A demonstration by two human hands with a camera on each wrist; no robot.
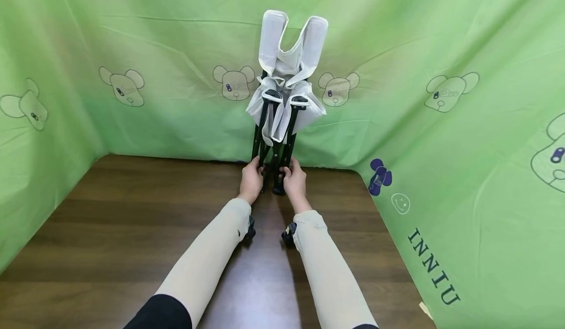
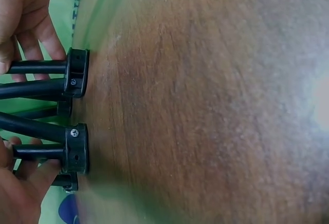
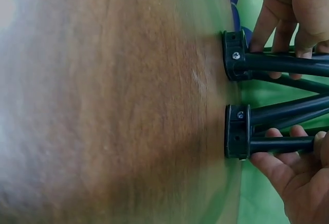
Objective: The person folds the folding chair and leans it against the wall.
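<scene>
A folded camp chair (image 1: 286,123) stands upright near the back of the wooden tabletop, its white fabric bunched above thin black legs. My left hand (image 1: 250,179) grips the legs low down on the left side. On the opposite side, my right hand (image 1: 295,182) holds the legs at about the same height. Black plastic feet cap the leg tubes, and a screw shows in a foot (image 2: 77,147) in the left wrist view. In the right wrist view a foot (image 3: 238,131) is right at the tabletop, with fingers wrapped round the tube beside it.
The brown wood-grain tabletop (image 1: 132,231) spreads out under my forearms. Green cloth (image 1: 176,39) printed with bear heads hangs behind and along both sides. Small black devices, such as the right one (image 1: 289,234), sit at my wrists. Lettering (image 1: 434,267) marks the right cloth.
</scene>
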